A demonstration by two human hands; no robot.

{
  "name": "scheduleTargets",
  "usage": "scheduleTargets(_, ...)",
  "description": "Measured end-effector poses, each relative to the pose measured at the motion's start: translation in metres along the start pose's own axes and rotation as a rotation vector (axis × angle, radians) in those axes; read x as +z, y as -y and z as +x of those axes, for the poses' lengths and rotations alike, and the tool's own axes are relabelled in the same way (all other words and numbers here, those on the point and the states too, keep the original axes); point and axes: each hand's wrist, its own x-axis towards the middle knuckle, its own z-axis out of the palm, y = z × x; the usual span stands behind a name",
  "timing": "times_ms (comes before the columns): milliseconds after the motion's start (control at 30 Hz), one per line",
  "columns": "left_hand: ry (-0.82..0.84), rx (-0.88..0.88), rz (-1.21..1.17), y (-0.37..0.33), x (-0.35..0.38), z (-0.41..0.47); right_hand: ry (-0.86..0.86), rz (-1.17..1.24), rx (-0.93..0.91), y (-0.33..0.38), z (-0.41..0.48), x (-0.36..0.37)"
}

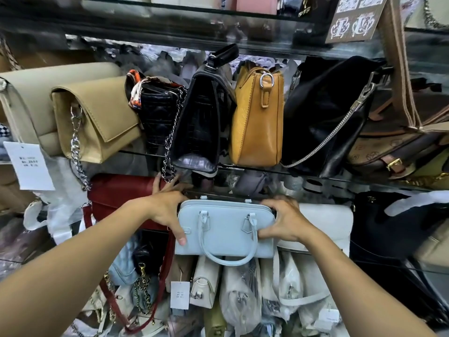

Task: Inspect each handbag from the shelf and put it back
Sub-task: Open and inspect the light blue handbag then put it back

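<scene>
Head view: pale blue dome-topped leather-look handbag held at the glass shelf edge.
Left hand and right hand curl round its ends, thumbs in front; it looks light, stiff and smooth, so end grips probably beat the floppy handles.

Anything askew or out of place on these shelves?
The black crocodile-embossed handbag tilts on the upper glass shelf, its base overhanging the edge; a silver chain dangles below it, right above the left hand.

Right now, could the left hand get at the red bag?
Probably yes: the red bag sits right beside the left hand, nothing between them, but that hand must first release the blue bag.
</scene>
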Motion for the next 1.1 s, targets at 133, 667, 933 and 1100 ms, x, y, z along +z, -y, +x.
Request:
scheduleTargets(133,-0.148,0.069,0.014,0.009,0.013,-0.002,-0.061,0.082,-0.077,-0.013,0.003,0.010)
scheduleTargets(667,-0.275,0.079,-0.762,0.006,0.003,-0.034,-0.014,0.403,-0.049,-0.008,0.001,-0.009)
scheduleTargets(933,-0.412,-0.010,-0.939,0.008,0.008,-0.055,-0.122,0.407,-0.116,0.003,0.002,0.001)
scheduleTargets(1100,-0.416,-0.008,-1.077,0.007,0.003,-0.066,-0.154,0.466,-0.146,0.014,-0.007,-0.002)
